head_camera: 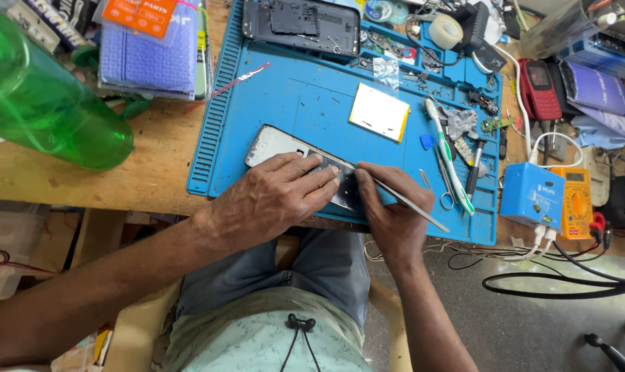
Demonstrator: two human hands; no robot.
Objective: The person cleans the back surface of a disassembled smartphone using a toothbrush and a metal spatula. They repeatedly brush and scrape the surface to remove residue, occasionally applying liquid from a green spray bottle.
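The left hand (274,196) lies flat on an opened phone (285,148), pressing it down near the front edge of the blue mat (312,96). The right hand (388,217) pinches a thin metal tool (402,200); its tip seems to touch the phone. Bare mat lies behind the phone, toward a yellow pad (379,111).

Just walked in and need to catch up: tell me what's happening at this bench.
A seated person is working on an opened phone lying on a blue repair mat. The left hand presses down on the phone, while the right hand holds a thin metal tool with its tip at the phone's inner edge. A yellowish flat battery, a toothbrush and small tools lie on the mat; a yellow multimeter sits on the right.
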